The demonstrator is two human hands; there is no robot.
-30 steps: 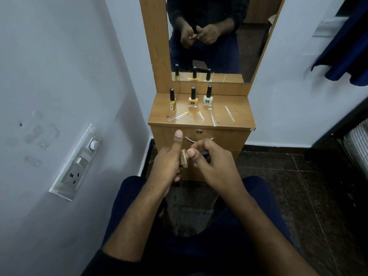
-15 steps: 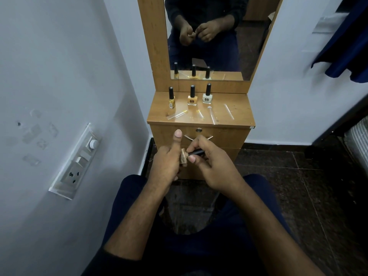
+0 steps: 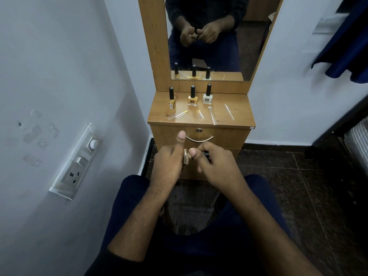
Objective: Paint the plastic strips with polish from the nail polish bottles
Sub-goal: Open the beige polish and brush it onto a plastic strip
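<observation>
My left hand (image 3: pixel 169 164) grips a small beige nail polish bottle (image 3: pixel 186 156), thumb pointing up. My right hand (image 3: pixel 215 166) pinches the bottle's black cap (image 3: pixel 206 155) right beside the bottle. Both hands are held in front of the drawer, above my lap. On the wooden dresser top (image 3: pixel 241 108) stand three capped bottles: a yellow one (image 3: pixel 172 98), an orange one (image 3: pixel 192 97) and a white one (image 3: pixel 207 95). Several clear plastic strips lie in front of them, among them one at the left (image 3: pixel 177 115), a middle one (image 3: pixel 212 116) and one at the right (image 3: pixel 229 111).
A mirror (image 3: pixel 207 36) rises behind the dresser and reflects my hands. A drawer with a metal handle (image 3: pixel 199 138) faces me. A switch and socket panel (image 3: pixel 77 162) is on the left wall. Dark cloth (image 3: pixel 346 46) hangs at the upper right.
My right hand has shifted slightly on the cap beside the bottle, its fingers turning. My left hand keeps its grip with the thumb up.
</observation>
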